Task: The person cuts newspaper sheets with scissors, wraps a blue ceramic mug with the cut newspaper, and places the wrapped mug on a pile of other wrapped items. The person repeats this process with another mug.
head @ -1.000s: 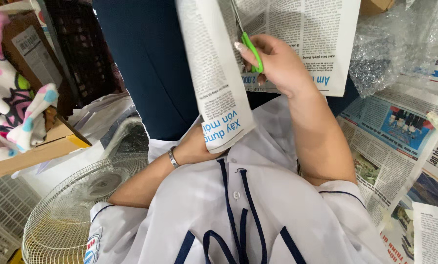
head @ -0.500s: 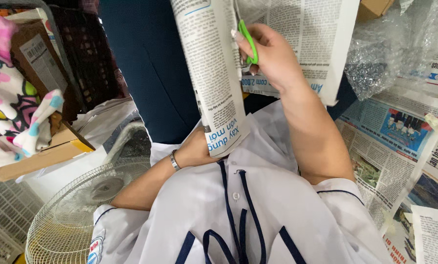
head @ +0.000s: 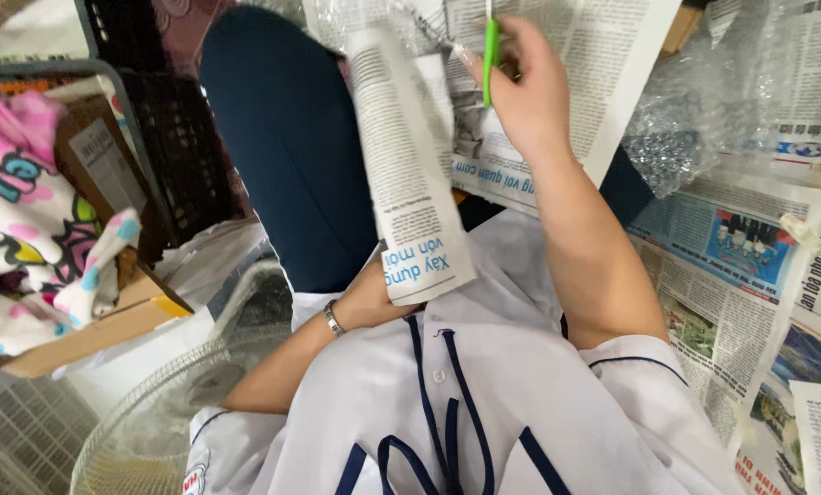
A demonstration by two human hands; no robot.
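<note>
Up at twelve o'clock, the right hand [head: 530, 92] has its fingers clamped on the green handle of the scissors [head: 489, 55], whose blade end runs off the top edge, so how the blades stand I cannot tell; just beside it at eleven o'clock hangs the newspaper strip [head: 410, 174], blurred, dropping down toward the centre; at its lower end, near six o'clock of the strip, the left hand [head: 374, 298] sits tucked behind the paper, fingers hidden, so whether they are together or apart I cannot tell, though the strip's bottom edge touches that hand; a bracelet [head: 333, 319] rings the wrist; behind the scissors spreads the larger newspaper sheet [head: 594, 55]; over at three o'clock, crumpled bubble wrap [head: 704, 119] lies on more newspapers [head: 731, 266] covering the floor; at eight o'clock sits a fan grille [head: 145, 422], and at nine o'clock a cardboard box [head: 90, 321]
</note>
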